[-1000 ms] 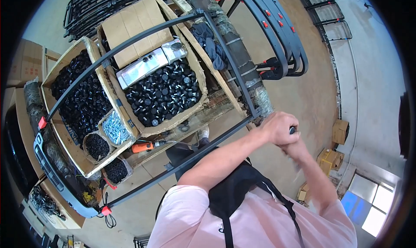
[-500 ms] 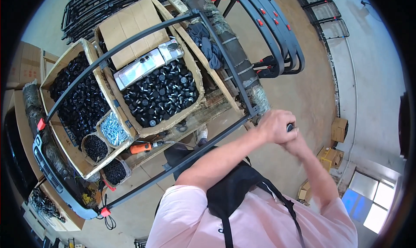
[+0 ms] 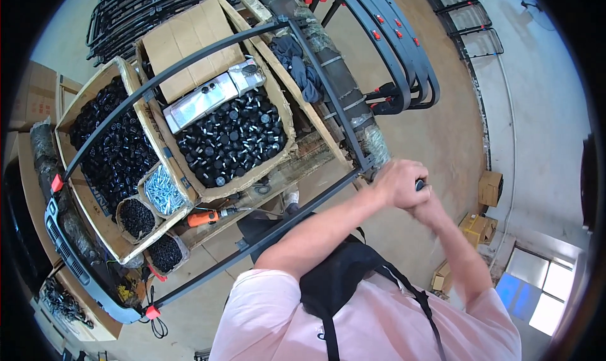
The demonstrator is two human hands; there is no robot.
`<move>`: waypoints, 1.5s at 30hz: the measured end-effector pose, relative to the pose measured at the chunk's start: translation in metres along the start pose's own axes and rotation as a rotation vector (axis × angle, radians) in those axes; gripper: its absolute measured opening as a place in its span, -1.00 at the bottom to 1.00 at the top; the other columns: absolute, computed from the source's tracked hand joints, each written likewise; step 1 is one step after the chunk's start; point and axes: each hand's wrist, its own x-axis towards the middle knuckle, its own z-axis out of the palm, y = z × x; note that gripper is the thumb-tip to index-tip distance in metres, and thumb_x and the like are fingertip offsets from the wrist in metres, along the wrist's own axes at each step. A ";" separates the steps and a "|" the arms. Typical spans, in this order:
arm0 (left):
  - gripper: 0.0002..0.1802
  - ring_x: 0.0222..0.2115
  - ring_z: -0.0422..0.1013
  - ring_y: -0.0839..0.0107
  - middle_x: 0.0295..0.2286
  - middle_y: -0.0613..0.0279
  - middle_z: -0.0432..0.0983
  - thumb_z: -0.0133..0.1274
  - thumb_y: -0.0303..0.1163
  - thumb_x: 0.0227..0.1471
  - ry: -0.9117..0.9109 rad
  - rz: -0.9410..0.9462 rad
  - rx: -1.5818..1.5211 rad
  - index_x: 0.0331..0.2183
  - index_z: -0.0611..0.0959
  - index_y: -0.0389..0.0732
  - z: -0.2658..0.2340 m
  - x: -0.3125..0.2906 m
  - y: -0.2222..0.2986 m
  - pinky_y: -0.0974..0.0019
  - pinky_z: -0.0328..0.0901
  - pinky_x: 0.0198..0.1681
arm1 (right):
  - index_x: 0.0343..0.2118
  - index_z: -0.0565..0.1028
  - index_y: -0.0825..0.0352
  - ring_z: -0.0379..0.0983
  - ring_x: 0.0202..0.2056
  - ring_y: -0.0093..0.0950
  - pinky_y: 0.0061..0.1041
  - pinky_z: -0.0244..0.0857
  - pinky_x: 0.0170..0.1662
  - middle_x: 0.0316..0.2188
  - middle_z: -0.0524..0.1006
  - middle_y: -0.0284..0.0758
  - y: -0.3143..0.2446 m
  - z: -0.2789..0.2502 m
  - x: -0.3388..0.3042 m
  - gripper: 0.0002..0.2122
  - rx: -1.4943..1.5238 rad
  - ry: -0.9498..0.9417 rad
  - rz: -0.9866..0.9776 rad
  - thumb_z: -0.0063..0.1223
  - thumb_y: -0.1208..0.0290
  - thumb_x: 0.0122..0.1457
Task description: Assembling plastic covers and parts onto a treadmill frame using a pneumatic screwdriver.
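Beside the near right corner of a dark metal frame (image 3: 328,200), my left hand (image 3: 400,179) is closed in a fist. A small black piece with a rounded end (image 3: 420,185) pokes out of it; the rest of the piece is hidden in the grip. My right hand (image 3: 430,211) is pressed up against the left one from below and to the right, and its fingers are hidden. The frame lies across the bench, its near bar passing beneath my left forearm. At its left end is a grey slotted panel (image 3: 68,260) with red end pieces.
On the bench, a carton (image 3: 291,134) holds black round-headed knobs and a silver box (image 3: 205,99). Left of it, another carton (image 3: 60,140) contains black parts, silver screws (image 3: 163,192) and small black screws (image 3: 137,217). An orange power tool (image 3: 202,218) lies nearby. Curved dark bars (image 3: 394,39) stand far right.
My hands stay together, almost in the same place. The whole view has shifted very slightly; nothing has been picked up or let go.
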 end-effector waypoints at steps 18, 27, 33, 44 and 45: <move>-0.71 -0.41 0.56 -0.01 -0.48 0.03 0.60 0.24 -0.18 -0.18 0.494 0.083 0.127 -0.50 0.66 -0.23 0.025 -0.008 0.008 0.02 0.45 -0.36 | -0.28 0.57 0.32 0.58 -0.46 -0.40 -0.26 0.42 -0.37 -0.34 0.68 -0.38 -0.005 -0.052 0.036 -0.81 -0.589 -0.018 -0.802 0.35 0.39 0.12; -0.72 -0.48 0.54 0.01 -0.53 0.00 0.59 0.24 -0.20 -0.21 -0.210 -0.054 -0.015 -0.55 0.66 -0.24 -0.025 0.015 -0.007 0.00 0.44 -0.38 | -0.27 0.56 0.33 0.55 -0.49 -0.32 -0.25 0.45 -0.34 -0.31 0.65 -0.40 0.004 0.023 -0.013 -0.79 0.363 -0.149 0.111 0.35 0.35 0.15; -0.74 -0.46 0.55 0.05 -0.52 0.04 0.59 0.24 -0.22 -0.19 0.606 0.147 0.140 -0.56 0.64 -0.23 0.024 -0.008 0.009 0.01 0.45 -0.36 | -0.34 0.57 0.35 0.58 -0.40 -0.39 -0.28 0.45 -0.32 -0.38 0.64 -0.44 -0.010 -0.053 0.037 -0.82 -0.593 -0.003 -0.711 0.34 0.38 0.12; -0.71 -0.50 0.56 0.00 -0.55 0.01 0.63 0.25 -0.19 -0.21 -0.202 -0.067 -0.089 -0.50 0.75 -0.23 -0.024 0.013 -0.010 0.10 0.44 -0.40 | -0.15 0.55 0.22 0.46 -0.48 -0.54 -0.45 0.34 -0.41 -0.33 0.59 -0.41 0.000 0.029 -0.018 -0.77 0.449 -0.228 0.146 0.31 0.30 0.19; -0.73 -0.50 0.54 0.00 -0.55 0.04 0.62 0.26 -0.21 -0.20 -0.089 0.000 -0.052 -0.51 0.72 -0.23 -0.019 0.009 -0.009 0.08 0.44 -0.40 | -0.15 0.55 0.22 0.46 -0.48 -0.54 -0.45 0.34 -0.41 -0.33 0.59 -0.41 0.008 0.019 -0.007 -0.77 0.450 -0.223 0.143 0.31 0.30 0.19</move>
